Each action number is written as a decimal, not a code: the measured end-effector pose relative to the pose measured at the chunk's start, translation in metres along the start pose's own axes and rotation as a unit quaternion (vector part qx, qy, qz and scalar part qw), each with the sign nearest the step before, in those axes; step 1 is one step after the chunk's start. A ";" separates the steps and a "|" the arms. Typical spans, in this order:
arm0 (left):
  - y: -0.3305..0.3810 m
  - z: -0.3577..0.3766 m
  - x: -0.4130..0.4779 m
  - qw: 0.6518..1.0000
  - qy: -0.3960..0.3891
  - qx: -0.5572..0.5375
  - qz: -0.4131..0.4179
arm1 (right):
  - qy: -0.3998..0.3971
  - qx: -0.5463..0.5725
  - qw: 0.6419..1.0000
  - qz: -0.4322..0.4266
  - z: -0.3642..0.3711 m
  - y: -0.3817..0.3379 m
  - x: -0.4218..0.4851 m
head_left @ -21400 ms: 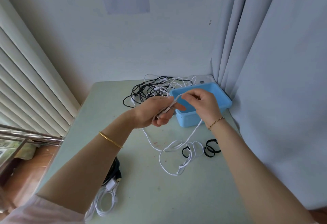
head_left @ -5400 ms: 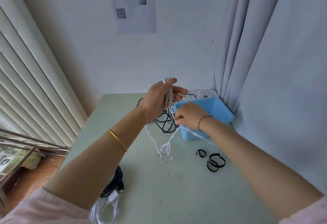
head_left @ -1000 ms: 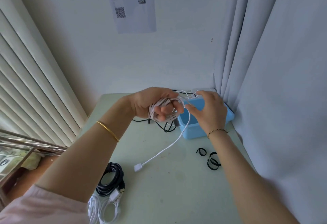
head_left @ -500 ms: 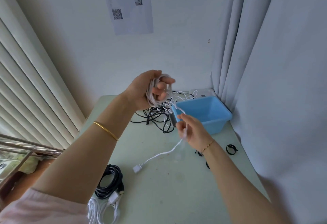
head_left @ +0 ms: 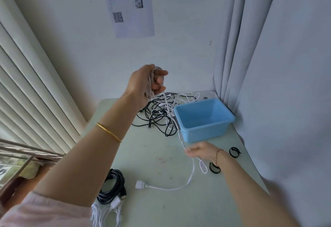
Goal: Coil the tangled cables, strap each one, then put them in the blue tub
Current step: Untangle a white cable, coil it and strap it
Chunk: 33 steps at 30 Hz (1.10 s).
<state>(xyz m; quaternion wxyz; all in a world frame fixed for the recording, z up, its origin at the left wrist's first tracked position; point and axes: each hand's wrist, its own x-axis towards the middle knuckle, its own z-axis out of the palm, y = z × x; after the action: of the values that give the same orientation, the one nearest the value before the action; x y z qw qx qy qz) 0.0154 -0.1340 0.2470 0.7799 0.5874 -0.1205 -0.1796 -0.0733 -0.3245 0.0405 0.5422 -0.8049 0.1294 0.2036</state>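
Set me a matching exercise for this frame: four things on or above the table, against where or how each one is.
Things
1. blue tub
2. white coil
3. white plug
4. black coiled cable

Places or states
A. lying on the table, at the end of the white cable that the right hand pinches
B. gripped in the raised left hand
C. empty, in the far right corner
D. at the near left edge of the table

Pairs: 1-C, 2-B, 3-A, 4-D
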 end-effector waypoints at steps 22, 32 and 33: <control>-0.017 -0.009 0.001 0.965 -0.069 -0.251 -0.043 | 0.078 0.063 0.952 -0.289 0.024 -0.110 -0.037; -0.032 -0.027 -0.007 0.853 -0.084 0.511 -0.065 | 0.234 0.006 0.920 -0.315 -0.007 -0.127 -0.050; -0.032 -0.025 -0.010 0.834 -0.121 0.528 -0.100 | 0.256 0.001 0.914 -0.315 -0.011 -0.127 -0.048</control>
<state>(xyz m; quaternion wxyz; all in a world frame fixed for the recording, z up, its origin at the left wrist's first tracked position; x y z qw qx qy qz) 0.0115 -0.1156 0.2094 0.3080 0.8923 -0.2313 -0.2353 -0.0589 -0.2875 0.1705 0.5276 -0.8277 0.0043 -0.1908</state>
